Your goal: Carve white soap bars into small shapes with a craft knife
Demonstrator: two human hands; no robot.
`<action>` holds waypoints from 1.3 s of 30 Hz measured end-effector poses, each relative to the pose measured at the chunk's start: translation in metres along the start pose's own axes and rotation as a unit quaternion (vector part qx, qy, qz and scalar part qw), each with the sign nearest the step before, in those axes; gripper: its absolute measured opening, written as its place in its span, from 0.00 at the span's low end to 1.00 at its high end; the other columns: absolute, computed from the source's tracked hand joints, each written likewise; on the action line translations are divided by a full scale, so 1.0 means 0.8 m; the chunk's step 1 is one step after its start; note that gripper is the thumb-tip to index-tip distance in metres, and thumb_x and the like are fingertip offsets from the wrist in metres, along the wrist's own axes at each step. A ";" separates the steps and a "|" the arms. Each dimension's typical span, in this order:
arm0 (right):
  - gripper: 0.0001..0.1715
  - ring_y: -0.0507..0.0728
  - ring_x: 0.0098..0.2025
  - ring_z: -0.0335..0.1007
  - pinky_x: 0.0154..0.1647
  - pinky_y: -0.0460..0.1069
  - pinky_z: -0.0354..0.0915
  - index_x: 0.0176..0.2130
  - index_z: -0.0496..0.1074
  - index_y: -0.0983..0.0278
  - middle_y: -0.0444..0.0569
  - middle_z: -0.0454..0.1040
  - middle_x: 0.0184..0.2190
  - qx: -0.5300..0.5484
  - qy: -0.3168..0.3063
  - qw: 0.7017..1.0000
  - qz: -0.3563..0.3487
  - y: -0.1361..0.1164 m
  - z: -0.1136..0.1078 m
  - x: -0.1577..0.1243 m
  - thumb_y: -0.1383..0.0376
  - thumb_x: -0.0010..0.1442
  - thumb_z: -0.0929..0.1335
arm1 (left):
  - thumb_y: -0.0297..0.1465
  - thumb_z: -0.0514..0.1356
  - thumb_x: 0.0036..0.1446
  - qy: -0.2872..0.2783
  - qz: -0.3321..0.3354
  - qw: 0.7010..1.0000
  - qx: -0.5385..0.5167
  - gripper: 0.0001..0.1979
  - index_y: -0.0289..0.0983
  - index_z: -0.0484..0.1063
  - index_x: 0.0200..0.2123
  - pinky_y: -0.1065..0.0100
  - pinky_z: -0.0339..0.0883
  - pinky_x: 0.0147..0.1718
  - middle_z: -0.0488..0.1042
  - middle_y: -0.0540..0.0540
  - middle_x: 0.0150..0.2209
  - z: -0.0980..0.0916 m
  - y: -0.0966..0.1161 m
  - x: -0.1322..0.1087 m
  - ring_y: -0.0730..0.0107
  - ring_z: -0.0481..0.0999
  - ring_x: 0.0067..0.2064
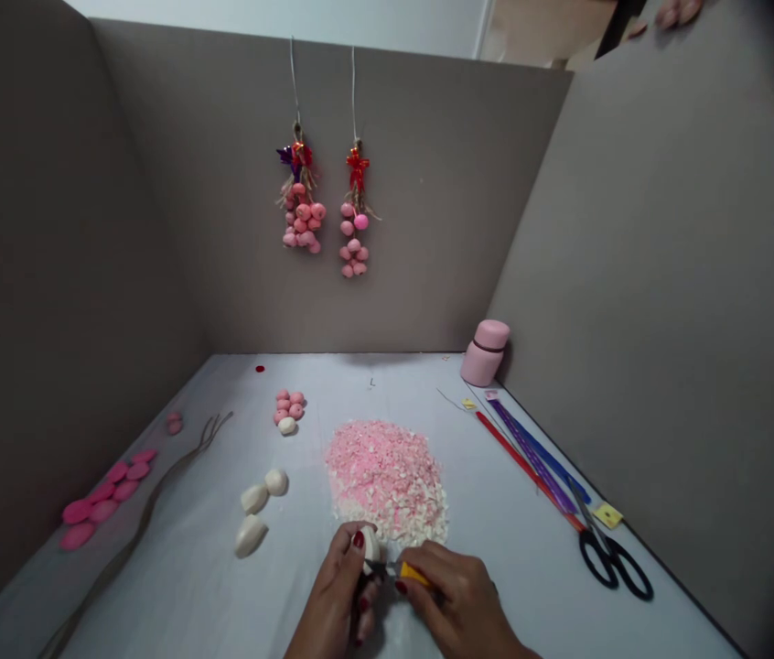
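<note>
At the near edge of the shavings, my left hand point(338, 586) is closed around a small white rounded piece point(371, 547). My right hand point(459, 590) grips a yellow-handled knife point(415, 574), its dark blade against or very near the white piece. Just beyond both hands lies a heap of pink and white shavings point(387, 471). Left of the heap are three white lumps with rough facets point(253, 499). Further back sits a cluster of small pink balls point(289, 403) with one white ball point(287, 426) beside it.
Pink oval pieces point(102, 499) and a long brown cord bundle point(146, 517) lie on the left. On the right are black-handled scissors point(613, 558), red, purple and blue strips point(531, 448) and a pink flask point(485, 353). Two bead-like hangings point(303, 215) hang on the grey back panel point(442, 229).
</note>
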State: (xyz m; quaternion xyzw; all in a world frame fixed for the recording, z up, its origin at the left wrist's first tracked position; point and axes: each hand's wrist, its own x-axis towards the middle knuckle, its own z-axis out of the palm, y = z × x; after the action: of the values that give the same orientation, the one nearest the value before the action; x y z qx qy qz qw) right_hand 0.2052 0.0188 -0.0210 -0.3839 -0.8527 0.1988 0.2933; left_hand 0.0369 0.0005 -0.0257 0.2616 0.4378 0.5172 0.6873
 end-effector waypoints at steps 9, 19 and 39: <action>0.15 0.55 0.28 0.72 0.28 0.46 0.63 0.36 0.72 0.61 0.46 0.74 0.26 -0.031 0.016 0.999 0.001 -0.003 0.003 0.000 0.59 0.68 0.60 | 0.60 0.56 0.47 0.023 0.039 0.996 0.080 0.31 0.40 0.67 0.41 0.73 0.40 0.17 0.56 0.60 0.16 0.002 0.001 -0.009 0.78 0.49 0.17; 0.15 0.56 0.31 0.75 0.31 0.47 0.66 0.37 0.72 0.60 0.47 0.77 0.30 -0.033 0.120 0.990 0.059 0.011 0.001 0.002 0.60 0.68 0.59 | 0.59 0.58 0.46 0.032 0.067 0.992 0.102 0.29 0.40 0.70 0.37 0.74 0.48 0.18 0.63 0.56 0.21 0.007 -0.008 -0.012 0.75 0.57 0.20; 0.14 0.56 0.29 0.72 0.30 0.47 0.62 0.36 0.72 0.61 0.46 0.74 0.28 0.011 0.029 0.999 0.026 0.003 -0.002 0.000 0.60 0.68 0.60 | 0.57 0.60 0.47 -0.046 0.000 0.997 0.060 0.28 0.41 0.67 0.41 0.75 0.42 0.14 0.64 0.57 0.22 -0.004 -0.004 -0.004 0.81 0.52 0.16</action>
State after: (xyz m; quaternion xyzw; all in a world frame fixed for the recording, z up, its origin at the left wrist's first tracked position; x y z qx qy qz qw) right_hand 0.2075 0.0207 -0.0215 -0.4084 -0.8312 0.2046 0.3171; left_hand 0.0353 -0.0036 -0.0285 0.3259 0.4354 0.4775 0.6901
